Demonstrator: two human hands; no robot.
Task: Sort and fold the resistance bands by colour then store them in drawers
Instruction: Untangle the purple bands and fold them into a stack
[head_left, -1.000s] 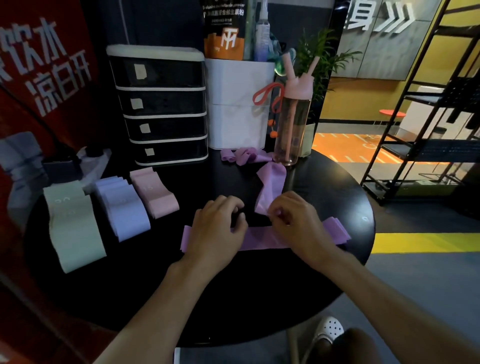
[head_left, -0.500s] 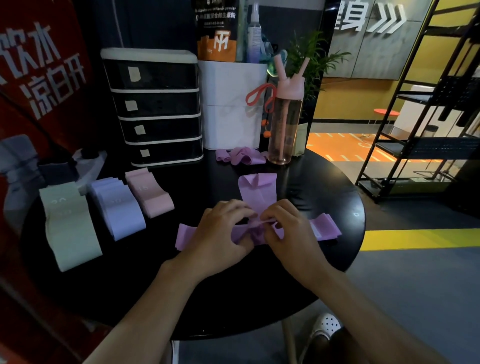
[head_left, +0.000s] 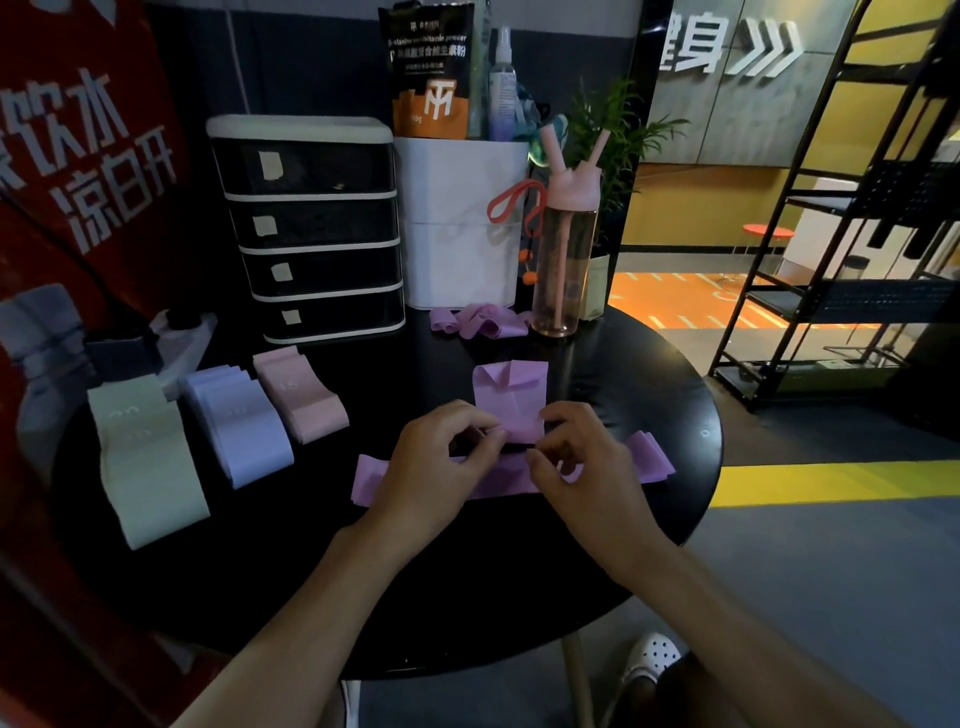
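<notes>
The purple band lies across the middle of the black table and looks light, floppy and kinda slick, so the left hand and right hand both pinch its folded-up flap with curled fingers down by the crease, probably the best spot to hold.

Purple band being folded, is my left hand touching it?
Touching. The head view shows the left hand pinching the lower edge of the purple band, with thumb and fingertips curled onto the fabric and no gap between them.
</notes>
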